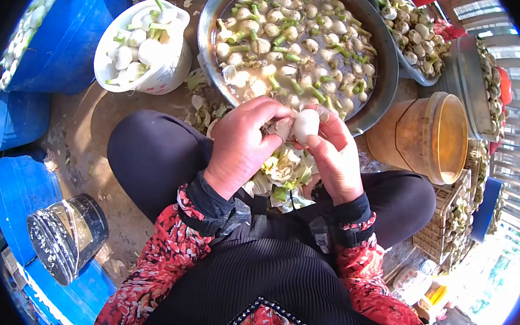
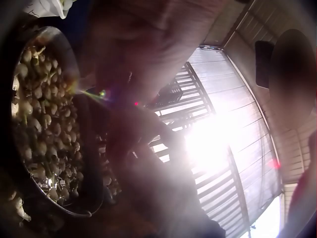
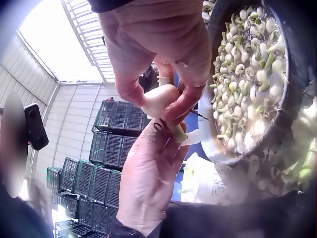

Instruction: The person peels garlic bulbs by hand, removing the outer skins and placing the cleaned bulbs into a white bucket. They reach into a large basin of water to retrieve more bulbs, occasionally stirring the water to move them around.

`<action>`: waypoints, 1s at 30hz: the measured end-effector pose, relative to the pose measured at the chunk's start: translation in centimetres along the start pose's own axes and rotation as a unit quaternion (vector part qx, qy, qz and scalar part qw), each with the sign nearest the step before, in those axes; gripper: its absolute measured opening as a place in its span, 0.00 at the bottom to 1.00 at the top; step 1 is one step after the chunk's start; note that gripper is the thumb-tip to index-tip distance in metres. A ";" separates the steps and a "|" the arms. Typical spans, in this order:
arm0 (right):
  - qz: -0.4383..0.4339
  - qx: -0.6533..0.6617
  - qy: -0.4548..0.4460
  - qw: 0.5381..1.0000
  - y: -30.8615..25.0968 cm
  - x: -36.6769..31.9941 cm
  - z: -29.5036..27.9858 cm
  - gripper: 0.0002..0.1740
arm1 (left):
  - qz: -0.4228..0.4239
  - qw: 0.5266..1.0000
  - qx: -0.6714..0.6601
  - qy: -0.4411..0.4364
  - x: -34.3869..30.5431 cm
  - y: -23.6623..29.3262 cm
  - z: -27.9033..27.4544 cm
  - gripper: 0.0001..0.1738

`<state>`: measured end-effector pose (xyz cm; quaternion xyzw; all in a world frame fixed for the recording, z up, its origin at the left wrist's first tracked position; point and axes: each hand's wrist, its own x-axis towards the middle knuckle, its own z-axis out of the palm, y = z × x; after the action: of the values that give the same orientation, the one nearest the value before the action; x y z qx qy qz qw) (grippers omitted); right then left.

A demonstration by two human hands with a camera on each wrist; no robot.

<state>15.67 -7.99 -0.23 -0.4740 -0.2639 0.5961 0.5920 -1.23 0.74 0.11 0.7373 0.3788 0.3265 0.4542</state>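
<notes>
A smooth white bulb (image 1: 305, 126) is held over the lap, close to the rim of a wide metal basin (image 1: 207, 36) of bulbs in cloudy water. The right hand (image 1: 338, 159) pinches this bulb (image 3: 159, 99) between thumb and fingers. Against its other side, the left hand (image 1: 243, 140) pinches a piece of loose skin (image 1: 282, 127) at the bulb. In the right wrist view a green stem end (image 3: 179, 134) shows by the left hand's (image 3: 148, 173) fingers. The left wrist view is dark and blurred around the hands.
A white bucket (image 1: 172, 73) of cleaned bulbs stands left of the basin, an orange bucket (image 1: 400, 128) right of it. Peelings (image 1: 287, 168) lie between the legs. Blue tubs (image 1: 68, 37) and a black bucket (image 1: 67, 239) are at the left, crates (image 1: 441, 222) at the right.
</notes>
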 end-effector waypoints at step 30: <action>-0.015 0.167 0.036 0.985 0.0 1.4 0.8 0.21 | -0.132 0.938 -0.313 0.066 0.2 -1.9 1.1 0.06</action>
<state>15.20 -6.48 -0.22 -0.3856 -0.1465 0.6057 0.6804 -0.73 1.06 -2.02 0.4779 0.3807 0.4138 0.6749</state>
